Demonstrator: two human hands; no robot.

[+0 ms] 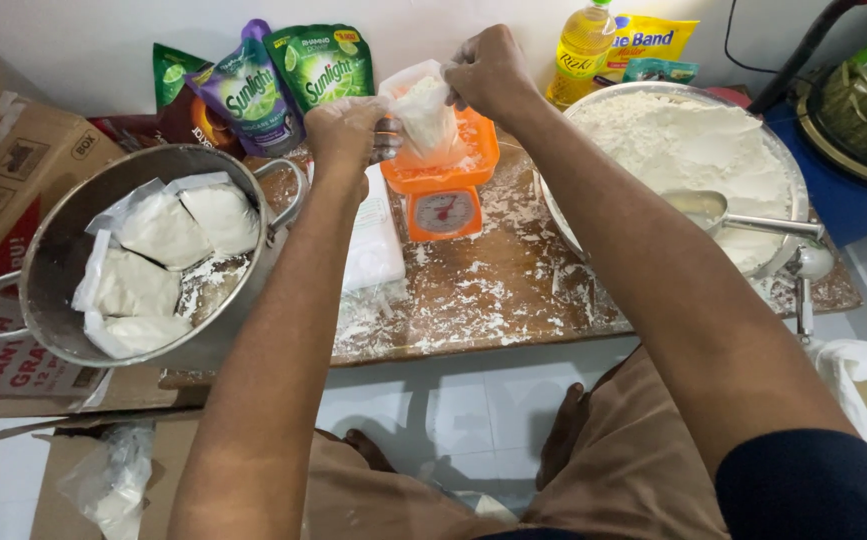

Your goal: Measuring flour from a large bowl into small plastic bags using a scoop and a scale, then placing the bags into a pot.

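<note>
A small clear plastic bag of white flour (425, 115) stands on the tray of an orange kitchen scale (443, 185). My right hand (488, 70) pinches the bag's top rim from above. My left hand (348, 135) is closed around a metal spoon handle (388, 140) at the bag's left side, beside the scale. Both forearms reach over a low wooden board (513, 290) dusted with flour.
A steel pot (53, 270) at left holds several filled flour bags. A wide metal basin of flour (693, 150) with a scoop (713, 210) sits at right. Refill pouches (283, 85), an oil bottle (581, 45), cardboard boxes (23, 160) and a stack of empty bags (373, 240) surround the scale.
</note>
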